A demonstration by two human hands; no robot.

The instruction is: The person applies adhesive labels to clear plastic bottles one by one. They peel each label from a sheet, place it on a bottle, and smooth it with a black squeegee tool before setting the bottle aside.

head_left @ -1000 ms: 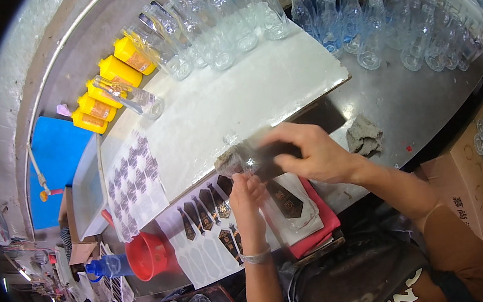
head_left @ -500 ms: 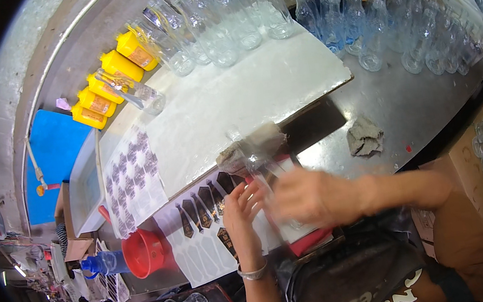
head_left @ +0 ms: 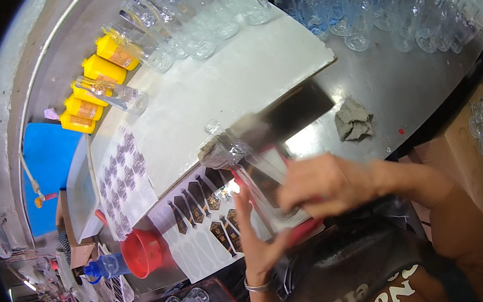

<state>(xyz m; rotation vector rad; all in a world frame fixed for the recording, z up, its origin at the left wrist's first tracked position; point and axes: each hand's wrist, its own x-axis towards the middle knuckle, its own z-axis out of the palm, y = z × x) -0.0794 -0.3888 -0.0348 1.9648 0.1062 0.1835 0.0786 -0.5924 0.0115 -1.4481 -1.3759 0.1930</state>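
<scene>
A clear glass bottle (head_left: 269, 200) lies slanted on a red support (head_left: 304, 230) in front of me, its neck resting on a crumpled grey cloth (head_left: 212, 154). My left hand (head_left: 258, 236) is at the bottle's left side, fingers stretched up and thumb spread, gripping nothing. On the other side, by the bottle's lower end, my right hand (head_left: 325, 185) has its fingers curled in. Motion blurs it, and what it may hold is hidden. Just left of the bottle lies a transfer sheet (head_left: 197, 251) with dark, gold-patterned bottle-shaped decals.
Upright clear bottles (head_left: 200, 38) crowd the white board (head_left: 231, 84); more (head_left: 355, 34) stand at the far right. Yellow plastic bottles (head_left: 104, 68) line the back left. A red bucket (head_left: 142, 253) stands left of the sheet. A grey rag (head_left: 354, 120) lies on the metal table.
My left hand has turned, its thumb now spread away from the fingers. My right hand has shifted slightly right, uncovering more of the bottle. The whole view has shifted a little.
</scene>
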